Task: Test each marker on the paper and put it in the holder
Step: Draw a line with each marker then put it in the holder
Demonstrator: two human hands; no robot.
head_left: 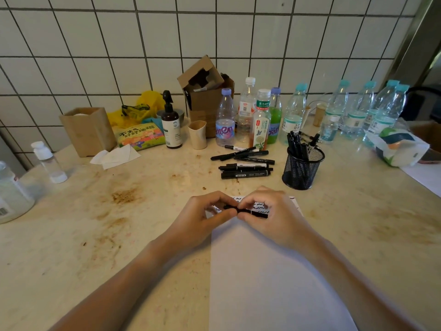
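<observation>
Both hands meet over the top of a white paper sheet (pixel 269 271) that carries several short black squiggles near its far edge. My left hand (pixel 205 218) pinches the left end of a black marker (pixel 256 213), and my right hand (pixel 269 213) grips its body; the marker lies level, mostly hidden by my fingers. Whether its cap is on I cannot tell. Several more black markers (pixel 243 163) lie loose on the counter beyond my hands. The black mesh holder (pixel 301 170) stands to the right of them with several markers upright in it.
Along the tiled wall stand many plastic bottles (pixel 225 120), a pump bottle (pixel 170 125), a beige cup (pixel 197 134), cardboard boxes (pixel 205 91) and a snack packet (pixel 138 136). A bag (pixel 398 146) lies at the right. The counter is stained.
</observation>
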